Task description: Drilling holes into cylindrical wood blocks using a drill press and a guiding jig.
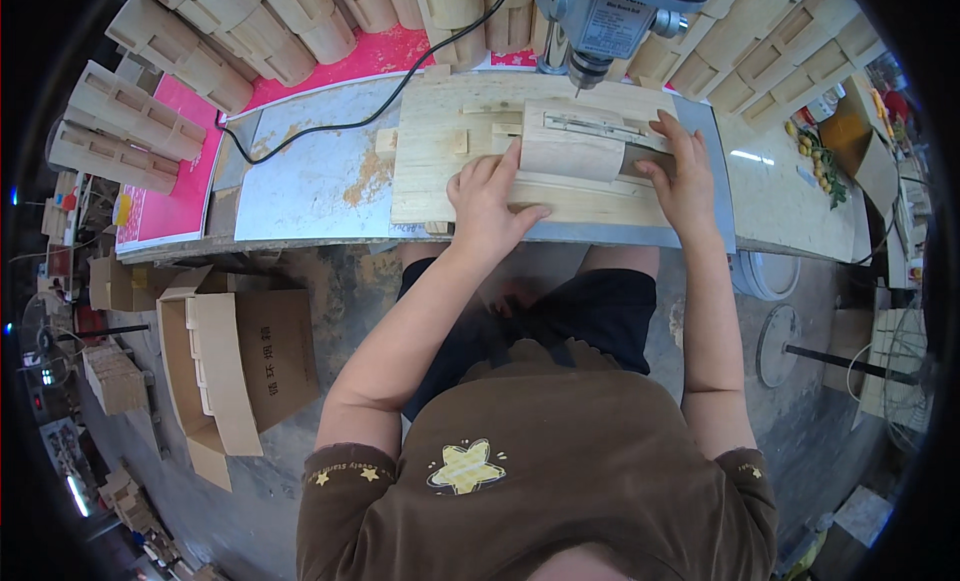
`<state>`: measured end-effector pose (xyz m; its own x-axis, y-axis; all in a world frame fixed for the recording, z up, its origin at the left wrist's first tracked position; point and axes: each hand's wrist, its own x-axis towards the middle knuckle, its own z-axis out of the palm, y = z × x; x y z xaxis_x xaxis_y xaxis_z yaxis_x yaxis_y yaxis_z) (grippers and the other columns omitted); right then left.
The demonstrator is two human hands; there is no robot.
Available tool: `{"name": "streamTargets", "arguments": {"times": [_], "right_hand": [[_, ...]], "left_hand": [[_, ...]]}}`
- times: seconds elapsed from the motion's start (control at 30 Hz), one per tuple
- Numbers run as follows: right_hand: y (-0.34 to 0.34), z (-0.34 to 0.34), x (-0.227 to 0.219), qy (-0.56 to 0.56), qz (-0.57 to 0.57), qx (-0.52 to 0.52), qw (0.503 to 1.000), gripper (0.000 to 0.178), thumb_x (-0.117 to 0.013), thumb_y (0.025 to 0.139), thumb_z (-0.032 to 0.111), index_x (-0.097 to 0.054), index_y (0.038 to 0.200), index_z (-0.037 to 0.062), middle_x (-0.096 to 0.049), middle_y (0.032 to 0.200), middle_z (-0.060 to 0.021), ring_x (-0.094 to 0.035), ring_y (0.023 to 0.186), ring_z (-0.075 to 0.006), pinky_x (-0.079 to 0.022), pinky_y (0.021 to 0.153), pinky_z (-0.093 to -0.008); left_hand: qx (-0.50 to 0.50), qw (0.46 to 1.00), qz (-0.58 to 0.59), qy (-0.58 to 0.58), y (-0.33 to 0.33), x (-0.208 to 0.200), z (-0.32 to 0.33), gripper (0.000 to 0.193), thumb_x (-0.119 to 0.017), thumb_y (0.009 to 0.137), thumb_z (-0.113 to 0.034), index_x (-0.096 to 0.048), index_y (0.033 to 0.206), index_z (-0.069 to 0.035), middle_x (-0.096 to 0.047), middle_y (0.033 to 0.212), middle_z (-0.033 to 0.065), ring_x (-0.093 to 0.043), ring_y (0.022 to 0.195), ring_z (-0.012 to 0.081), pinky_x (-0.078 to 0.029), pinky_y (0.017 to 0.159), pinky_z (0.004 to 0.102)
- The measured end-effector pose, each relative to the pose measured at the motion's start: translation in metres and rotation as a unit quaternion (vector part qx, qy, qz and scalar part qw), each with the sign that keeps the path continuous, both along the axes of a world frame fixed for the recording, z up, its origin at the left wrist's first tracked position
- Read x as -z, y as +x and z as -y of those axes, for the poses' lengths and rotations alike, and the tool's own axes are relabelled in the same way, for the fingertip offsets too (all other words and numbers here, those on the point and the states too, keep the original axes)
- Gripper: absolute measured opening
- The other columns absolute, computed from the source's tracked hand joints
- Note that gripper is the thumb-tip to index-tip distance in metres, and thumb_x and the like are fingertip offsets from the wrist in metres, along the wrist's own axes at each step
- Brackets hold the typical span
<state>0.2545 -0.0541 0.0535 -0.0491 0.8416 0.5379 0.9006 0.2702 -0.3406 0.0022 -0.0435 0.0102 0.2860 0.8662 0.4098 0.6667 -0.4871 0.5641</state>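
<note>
A pale wooden block with a rounded top (572,153) lies on a wooden jig board (425,186) at the bench. A narrow slot with a thin metal-looking strip (585,124) runs along its upper side. At the block's left end, my left hand (487,193) rests with its index fingertip against the wood and its thumb stretched out over the board. My right hand (684,176) takes the right end between thumb and fingers; part of that end is hidden behind them. Above the block hangs the chuck of a drill press (588,69), apart from the wood.
Rounded wooden pieces with slots (130,111) stand stacked along the bench's back and sides. A black cable (375,109) curves across the left. Small wooden blocks (452,142) sit on the board. Below left is an open cardboard box (275,356); a white bucket (770,275) stands below right.
</note>
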Motion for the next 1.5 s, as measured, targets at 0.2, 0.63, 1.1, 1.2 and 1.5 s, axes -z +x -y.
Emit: {"name": "streamTargets", "arguments": {"times": [0.2,0.63,1.1,1.2,1.5], "right_hand": [[0.006,-0.042,0.004,0.022,-0.006,-0.011,1.000,0.069,-0.072,0.069,0.010,-0.042,0.131,0.0134,-0.054,0.124,-0.0083,-0.045,0.122,-0.0298,-0.027,0.105,-0.0521],[0.010,-0.079,-0.129,0.204,-0.341,-0.149,0.905,0.038,-0.053,0.091,0.019,-0.046,0.125,0.0024,-0.058,0.116,-0.0143,-0.054,0.108,-0.0190,-0.043,0.089,-0.0315],[-0.028,-0.011,-0.158,0.083,0.048,0.077,0.992,0.021,-0.052,0.092,0.018,-0.064,0.095,0.0009,-0.054,0.066,-0.0061,-0.047,0.061,-0.0131,-0.040,0.059,-0.0257],[-0.045,0.007,-0.129,0.109,-0.075,0.055,0.990,0.018,-0.055,0.088,0.011,-0.065,0.097,-0.0008,-0.063,0.075,-0.0129,-0.062,0.069,-0.0189,-0.047,0.062,-0.0292],[-0.036,-0.023,-0.026,0.193,-0.212,-0.056,0.956,0.026,-0.053,0.084,0.001,-0.062,0.108,-0.0020,-0.057,0.070,-0.0090,-0.054,0.063,-0.0173,-0.041,0.060,-0.0279]], "left_hand": [[-0.039,0.999,-0.019,0.001,0.006,0.004,-0.037,0.076,-0.081,0.057,-0.032,-0.053,0.124,-0.010,-0.057,0.097,0.0039,-0.048,0.101,0.0264,-0.028,0.088,0.0422],[-0.029,0.999,-0.018,0.024,-0.021,0.013,-0.051,0.061,-0.079,0.060,-0.027,-0.060,0.116,-0.011,-0.056,0.081,-0.0011,-0.050,0.087,0.0200,-0.030,0.081,0.0380],[-0.022,1.000,-0.009,0.010,-0.023,0.012,-0.051,0.059,-0.079,0.061,-0.027,-0.060,0.115,-0.014,-0.053,0.078,0.0003,-0.052,0.083,0.0206,-0.033,0.078,0.0364],[-0.012,1.000,-0.002,0.002,-0.021,0.016,-0.053,0.059,-0.079,0.061,-0.026,-0.061,0.115,-0.014,-0.053,0.077,0.0006,-0.052,0.081,0.0208,-0.033,0.077,0.0365],[-0.005,1.000,0.010,-0.007,-0.016,0.016,-0.055,0.058,-0.079,0.060,-0.026,-0.061,0.114,-0.014,-0.052,0.077,0.0016,-0.052,0.079,0.0222,-0.034,0.076,0.0368]]}}
